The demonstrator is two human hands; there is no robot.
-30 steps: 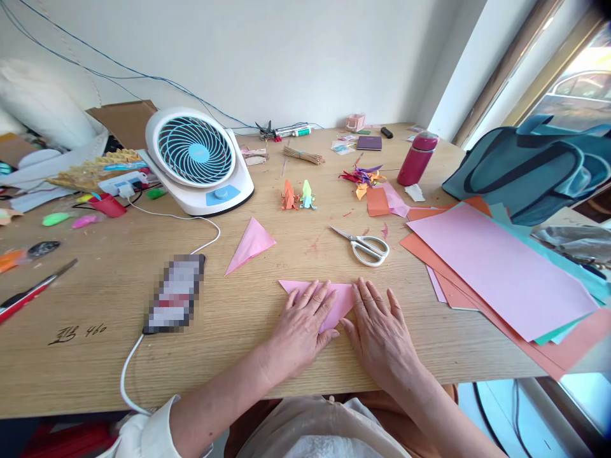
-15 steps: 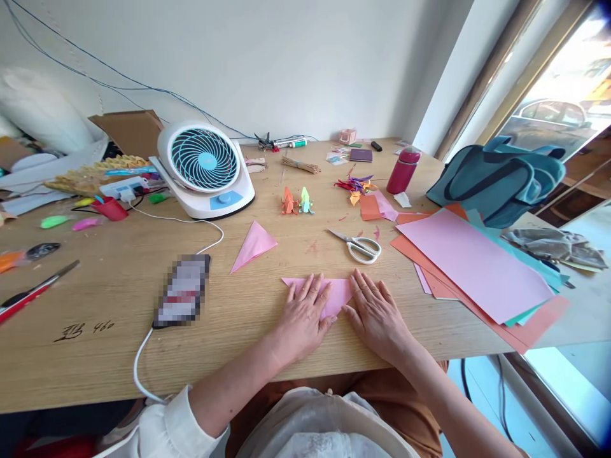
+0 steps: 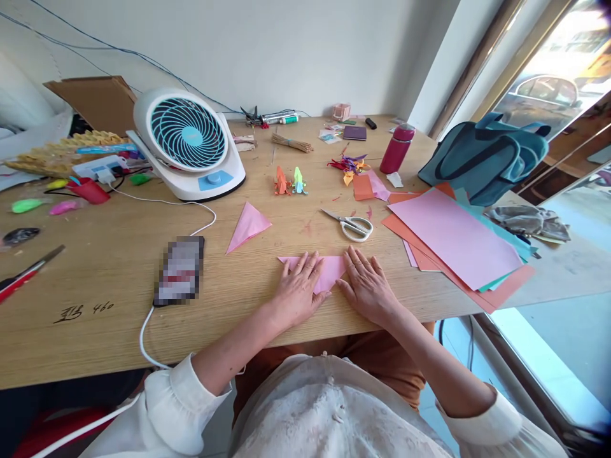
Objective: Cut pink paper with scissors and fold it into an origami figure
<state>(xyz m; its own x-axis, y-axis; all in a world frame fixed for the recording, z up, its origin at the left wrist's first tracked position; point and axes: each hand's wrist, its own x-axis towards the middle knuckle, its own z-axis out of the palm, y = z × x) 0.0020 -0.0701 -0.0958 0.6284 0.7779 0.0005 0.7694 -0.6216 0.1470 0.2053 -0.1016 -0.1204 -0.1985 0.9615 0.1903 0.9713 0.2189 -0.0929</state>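
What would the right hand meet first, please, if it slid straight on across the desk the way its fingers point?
Most likely the white-handled scissors, lying just beyond the right hand, though the fingers fan out somewhat, so the line is approximate.

- Pink folded paper [image 3: 329,272]: middle hidden under left hand [image 3: 298,294] & right hand [image 3: 366,289]; only top edge + center strip show.
- Phone [image 3: 180,270] screen blurred, unreadable.
- Red-handled tool [image 3: 26,274] cut off by left edge.
- Small items at table's far end [image 3: 334,130] too small to ID.
- Lower sheets in paper stack [image 3: 458,242] mostly covered by pink top sheet.
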